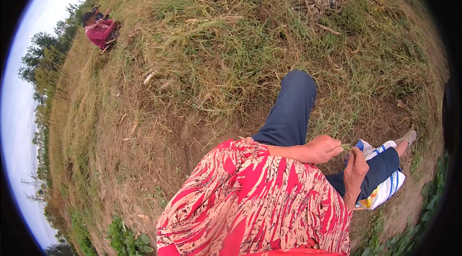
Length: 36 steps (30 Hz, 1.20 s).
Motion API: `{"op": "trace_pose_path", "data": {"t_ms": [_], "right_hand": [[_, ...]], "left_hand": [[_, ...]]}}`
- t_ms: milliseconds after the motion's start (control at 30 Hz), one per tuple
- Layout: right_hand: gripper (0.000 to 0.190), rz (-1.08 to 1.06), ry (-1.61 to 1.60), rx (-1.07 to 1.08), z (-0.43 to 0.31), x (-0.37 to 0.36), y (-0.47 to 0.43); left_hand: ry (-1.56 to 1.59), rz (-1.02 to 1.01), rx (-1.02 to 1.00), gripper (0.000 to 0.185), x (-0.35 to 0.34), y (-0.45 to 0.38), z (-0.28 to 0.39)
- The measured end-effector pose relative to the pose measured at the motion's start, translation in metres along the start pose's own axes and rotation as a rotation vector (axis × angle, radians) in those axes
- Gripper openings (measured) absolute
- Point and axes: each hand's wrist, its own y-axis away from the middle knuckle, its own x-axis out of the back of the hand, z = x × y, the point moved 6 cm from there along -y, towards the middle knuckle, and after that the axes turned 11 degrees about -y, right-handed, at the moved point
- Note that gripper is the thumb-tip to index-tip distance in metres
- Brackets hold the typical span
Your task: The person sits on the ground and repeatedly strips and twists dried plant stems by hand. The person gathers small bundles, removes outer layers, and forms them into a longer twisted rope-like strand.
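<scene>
My left hand (323, 149) comes in from the left, its fingertips closed on a small green sprig (347, 147), perhaps grass. On the sprig's other side, my right hand (355, 169) pinches it between thumb and fingers. The hands almost meet above the gap between my knees. Close by the right hand is my right leg in dark trousers (382, 167). A white woven-looking bag (388, 191) with blue and yellow print lies under and around that leg. My left knee (297, 90) is bent beyond the left hand.
Tangled green and dry grass (231, 46) covers the ground ahead. Bare soil (173, 144) lies to the left. A pale husk-like piece (148, 77) rests there. Leafy plants (128, 238) grow at lower left. A person in a maroon top (101, 32) sits farther off, another person behind.
</scene>
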Motion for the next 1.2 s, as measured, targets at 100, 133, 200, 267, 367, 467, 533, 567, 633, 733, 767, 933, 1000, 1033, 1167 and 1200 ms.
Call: {"op": "trace_pose_path", "data": {"t_ms": [100,133,200,267,367,467,533,567,633,733,767,933,1000,1033,1167,1200], "right_hand": [[0.007,-0.011,-0.06,-0.027,0.003,-0.005,0.0],[0.006,-0.019,-0.073,-0.005,0.002,-0.006,0.0],[0.006,0.012,-0.176,-0.12,0.012,-0.011,0.006],[0.005,0.013,-0.255,-0.184,0.014,-0.015,0.008],[0.005,-0.015,-0.279,-0.157,0.004,-0.019,0.003],[0.006,-0.019,-0.197,-0.037,-0.007,-0.019,0.001],[0.007,-0.028,-0.14,0.026,-0.012,-0.02,-0.001],[0.008,-0.024,-0.123,0.038,-0.013,-0.022,-0.001],[0.009,-0.009,-0.094,0.061,-0.016,-0.022,-0.002],[0.009,0.005,-0.097,0.043,-0.01,-0.019,0.004],[0.009,0.006,-0.098,0.025,-0.008,-0.023,0.001],[0.006,0.143,-0.162,-0.071,0.014,-0.027,-0.006],[0.005,0.253,-0.26,-0.215,0.06,-0.026,-0.001],[0.013,0.332,-0.298,-0.485,0.113,-0.022,0.009],[0.022,0.496,-0.51,-0.613,0.148,0.023,0.012],[0.024,0.4,-0.337,-0.512,0.141,0.02,0.009]], "left_hand": [[0.057,0.004,-0.015,0.031,0.0,0.0,0.001],[0.079,0.001,-0.02,0.031,0.0,0.0,0.001],[0.157,-0.004,0.029,0.032,-0.001,0.0,0.0],[0.178,-0.002,0.037,0.032,-0.002,-0.001,-0.002],[0.131,0.0,0.004,0.032,-0.006,-0.001,-0.006],[0.107,-0.018,0.004,0.031,-0.004,0.001,-0.004],[0.115,-0.028,0.006,0.031,-0.002,0.001,-0.003],[0.117,-0.03,0.006,0.03,-0.002,0.002,-0.004],[0.114,-0.04,0.007,0.03,-0.002,0.003,-0.003],[0.071,-0.071,-0.029,0.03,-0.007,0.0,0.003],[0.084,-0.071,-0.036,0.03,-0.002,0.0,0.001],[0.309,-0.228,0.072,0.035,-0.01,0.001,-0.002],[0.338,-0.305,0.015,0.036,-0.015,0.006,0.002],[0.338,-0.338,-0.068,0.036,-0.015,0.005,0.009],[0.889,-0.203,0.356,0.034,-0.009,0.008,-0.024],[0.895,-0.172,0.386,0.037,-0.004,0.005,-0.03]]}}
